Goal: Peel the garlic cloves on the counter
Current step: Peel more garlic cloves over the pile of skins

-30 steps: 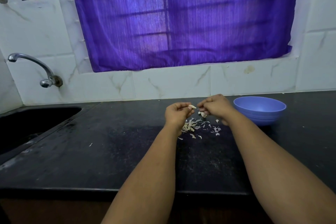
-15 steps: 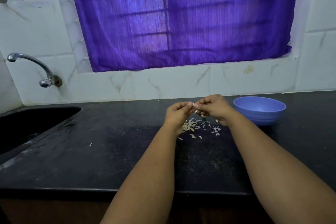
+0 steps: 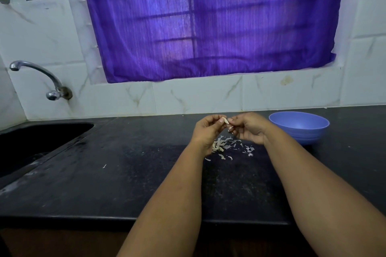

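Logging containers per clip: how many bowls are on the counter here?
1. A blue bowl sits on the black counter near the back wall, just beyond the right hand. No other bowl shows; the forearms hide some counter.

Your head camera is looking forward and down from above the counter (image 3: pixel 104 183), facing the tiled wall (image 3: pixel 198 96) and curtained window (image 3: pixel 208 21).
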### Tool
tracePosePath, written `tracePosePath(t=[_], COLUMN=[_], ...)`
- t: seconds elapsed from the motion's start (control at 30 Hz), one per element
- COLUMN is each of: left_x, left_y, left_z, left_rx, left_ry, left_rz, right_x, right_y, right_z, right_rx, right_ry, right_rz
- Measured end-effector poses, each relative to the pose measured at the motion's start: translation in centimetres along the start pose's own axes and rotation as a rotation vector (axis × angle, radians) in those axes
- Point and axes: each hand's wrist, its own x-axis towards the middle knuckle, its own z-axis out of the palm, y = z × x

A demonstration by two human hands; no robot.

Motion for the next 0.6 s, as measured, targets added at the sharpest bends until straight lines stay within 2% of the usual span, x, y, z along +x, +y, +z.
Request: tracePosePath(t=[0.13,0.3,0.6], left_x=[0.0,0.0,0.0], left_y=[0.1,-0.3,-0.2], left_z=[-0.1,-0.2,-0.1], left_rx=[0.015,0.152,0.295], left_ry=[0.049,0.087,0.133], left_rz=[0.03,0.079,0.172], right_x=[-0.1,0.1,-0.7], right_y=[0.2,0.4,0.3], right_z=[0.5,0.8,1.3], right_rx=[-0.064,-0.402,-0.688], right_ry=[0.034,0.197,0.297], right_rz=[-0.104,-0.245,-0.409])
